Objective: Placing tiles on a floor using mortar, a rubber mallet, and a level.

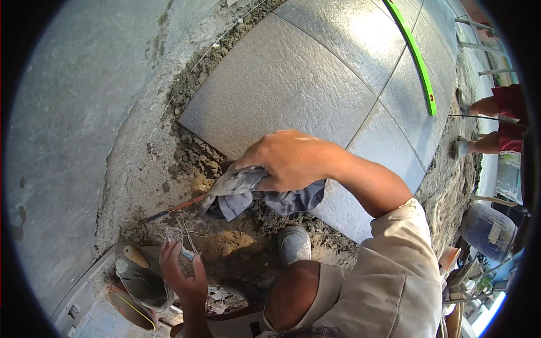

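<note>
My right hand [284,160] is closed around a crumpled grey rag [234,197]. It holds the rag at the near corner of a large grey textured floor tile [282,84], partly over the rough mortar below. Lower left, my left hand [183,276] is closed, with its fingertips at a tangle of thin string [179,232] and a small pale-blue piece [187,253]. What that small piece is, I cannot make out. A thin orange-and-black rod [174,208] lies on the dirt between the rag and the string.
A bright green level [414,50] rests on the laid tiles. A taut line [217,42] runs along their left side. Beside my left hand are a wooden-handled trowel [135,256] and a bucket [131,308]. Another person's legs [486,143] and a blue drum [489,228] stand at the right.
</note>
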Action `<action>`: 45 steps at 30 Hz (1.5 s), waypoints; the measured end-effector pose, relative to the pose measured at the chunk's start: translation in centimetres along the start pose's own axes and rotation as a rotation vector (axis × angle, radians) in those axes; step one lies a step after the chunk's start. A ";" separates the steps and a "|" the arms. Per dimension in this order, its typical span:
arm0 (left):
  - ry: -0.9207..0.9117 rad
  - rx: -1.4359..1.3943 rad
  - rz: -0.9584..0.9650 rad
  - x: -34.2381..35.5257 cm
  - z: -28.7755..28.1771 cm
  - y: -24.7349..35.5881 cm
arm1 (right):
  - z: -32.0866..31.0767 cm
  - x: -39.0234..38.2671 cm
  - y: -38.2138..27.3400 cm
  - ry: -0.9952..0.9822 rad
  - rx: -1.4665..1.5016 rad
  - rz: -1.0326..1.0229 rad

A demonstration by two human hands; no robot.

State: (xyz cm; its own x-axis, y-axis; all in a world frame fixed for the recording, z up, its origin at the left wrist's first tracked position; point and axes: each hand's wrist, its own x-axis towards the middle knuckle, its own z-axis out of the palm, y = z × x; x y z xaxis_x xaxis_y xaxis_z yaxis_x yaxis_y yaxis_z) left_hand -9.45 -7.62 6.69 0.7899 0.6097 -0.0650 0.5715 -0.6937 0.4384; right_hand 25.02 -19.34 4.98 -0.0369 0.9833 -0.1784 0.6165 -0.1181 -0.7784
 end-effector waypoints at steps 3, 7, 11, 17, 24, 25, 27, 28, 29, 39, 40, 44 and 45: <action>-0.173 0.063 0.143 8.1 5.0 2.6 | -3.7 -8.1 5.8 0.178 -0.125 0.488; -0.233 0.249 0.252 18.2 13.2 5.1 | -6.3 -21.0 12.8 0.584 -0.466 1.053; -0.356 0.332 0.188 22.3 15.5 6.3 | -6.9 -28.6 20.4 0.609 -0.671 1.225; -0.305 0.293 0.257 22.2 17.3 4.9 | -2.3 -14.5 17.2 0.738 -0.907 0.897; -0.328 0.268 0.228 22.2 16.9 5.5 | -3.5 5.9 14.0 1.041 -0.639 0.418; -0.322 0.286 0.222 22.2 16.9 5.4 | -4.0 7.6 14.1 1.057 -0.646 0.407; -0.331 0.260 0.249 22.3 16.9 5.4 | -4.7 9.0 16.0 1.086 -0.642 0.395; -0.329 0.238 0.276 22.1 17.0 5.7 | -5.0 9.2 17.4 1.104 -0.653 0.399; -0.312 0.245 0.297 22.2 17.1 5.6 | -4.0 9.0 19.9 0.987 -0.622 0.518; -0.350 0.270 0.232 22.3 16.5 5.5 | -2.9 9.0 20.7 1.025 -0.563 0.587; -0.343 0.262 0.248 22.3 16.6 5.8 | -1.9 8.5 21.3 0.854 -0.570 0.670; -0.352 0.241 0.262 22.2 17.0 5.8 | -1.6 8.1 20.1 0.939 -0.498 0.647; -0.338 0.253 0.250 22.3 16.8 5.3 | -1.3 7.6 19.0 0.936 -0.496 0.657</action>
State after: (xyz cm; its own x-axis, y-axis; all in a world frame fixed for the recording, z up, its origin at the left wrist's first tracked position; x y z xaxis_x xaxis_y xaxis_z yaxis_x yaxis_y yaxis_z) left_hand 14.88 -4.15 -7.51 0.9139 0.2826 -0.2915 0.3577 -0.9000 0.2489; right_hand 37.46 -13.93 -10.35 0.8390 0.5029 0.2078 0.5437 -0.7598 -0.3565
